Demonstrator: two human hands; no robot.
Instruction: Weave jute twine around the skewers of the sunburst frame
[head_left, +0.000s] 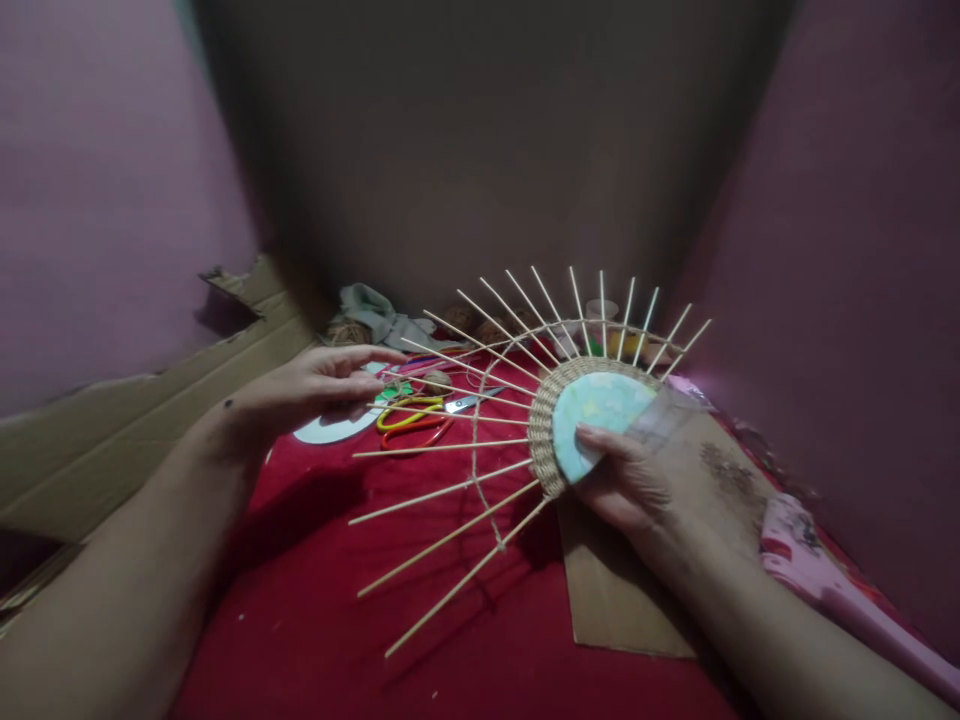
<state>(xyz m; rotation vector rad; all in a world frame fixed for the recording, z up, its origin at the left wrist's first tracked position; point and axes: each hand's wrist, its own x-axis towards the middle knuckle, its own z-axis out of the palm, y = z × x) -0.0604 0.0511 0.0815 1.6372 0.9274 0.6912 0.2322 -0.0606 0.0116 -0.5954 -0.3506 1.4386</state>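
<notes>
My right hand point(630, 480) grips a half-round woven piece point(544, 400), thumb pressed on its pale blue-green patterned center point(600, 410). Thin wooden sticks point(439, 490) fan out from its woven twine rim. A loose strand of twine point(475, 430) arcs across the sticks, apart from the rim, and is knotted around the lowest one. My left hand point(322, 385) is beside the left stick tips, index finger stretched out and the others bent. A thin strand of twine runs to its fingertips, which appear closed on it.
Scissors point(416, 412) with yellow and red handles lie on the red cloth point(300, 600), beside a white ring-shaped piece point(337, 430) and a small twine ball point(437, 382). Cardboard point(622, 600) sits under my right hand; a pink glue gun point(817, 570) is at right. Larger cardboard point(165, 420) leans left.
</notes>
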